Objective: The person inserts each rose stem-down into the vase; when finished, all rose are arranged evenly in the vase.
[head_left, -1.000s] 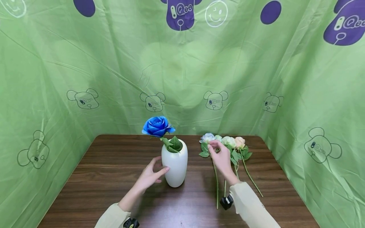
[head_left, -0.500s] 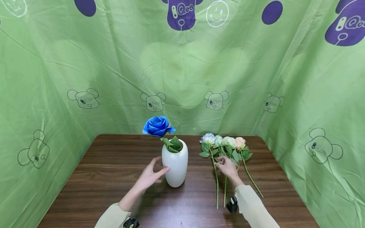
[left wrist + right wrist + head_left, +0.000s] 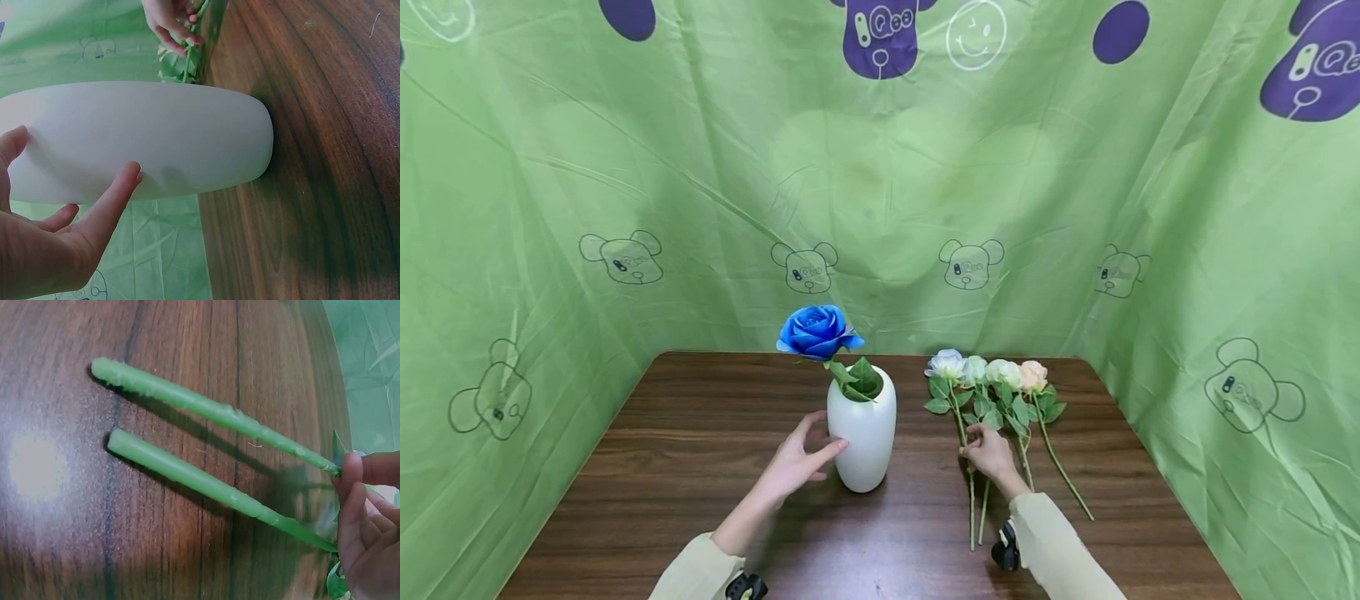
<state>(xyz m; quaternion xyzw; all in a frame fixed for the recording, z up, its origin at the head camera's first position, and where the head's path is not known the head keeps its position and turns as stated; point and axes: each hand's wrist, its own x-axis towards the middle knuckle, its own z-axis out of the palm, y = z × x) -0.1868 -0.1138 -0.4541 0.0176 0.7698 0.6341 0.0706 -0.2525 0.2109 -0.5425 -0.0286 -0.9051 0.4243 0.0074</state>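
Observation:
A white vase [image 3: 862,433] stands upright on the table, holding a blue rose [image 3: 817,332] with green leaves [image 3: 859,380] at its mouth. My left hand [image 3: 797,462] is curved about the vase's left side, its thumb touching the near wall. In the left wrist view that thumb [image 3: 119,194] lies against the white surface. To the right, my right hand [image 3: 988,457] pinches a flower stem [image 3: 206,406] between thumb and fingertips. A second stem [image 3: 206,487] runs beside it and passes behind the fingers.
Several pale flowers lie in a row at the table's back right: light blue [image 3: 946,364], pale green [image 3: 973,370], cream [image 3: 1003,374] and peach [image 3: 1033,376]. The brown wooden table [image 3: 700,442] is enclosed by a green printed curtain [image 3: 880,192].
My right hand has come down from near the flower heads to the stems and now pinches one. The second stem's lower end has shifted left. My left hand stays at the vase.

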